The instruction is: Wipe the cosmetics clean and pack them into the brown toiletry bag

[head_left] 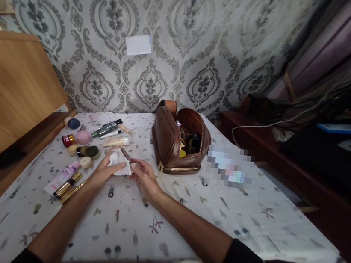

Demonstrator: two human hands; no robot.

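Note:
Between my hands is a crumpled white tissue [116,161], gripped by my left hand [101,172] with the thumb across it. My right hand [147,180] has its fingers closed on a slim brown cosmetic tube [125,155], which lies against the tissue; its lower end is hidden by my fingers. Just beyond my right hand stands a brown leather makeup bag [165,136], unzipped, with several dark and gold items inside. Nearest my left hand are a small cream-lidded jar [86,162], a dark round jar [93,152] and a cream-coloured squeeze tube [116,141].
Several cosmetics lie on the left, including a pink sponge [83,137], a red jar [68,140], a green-black tube [107,127] and gold tubes [68,184]. A blurred-out item [229,166] lies right of the bag. A wooden panel [12,97] borders the left side.

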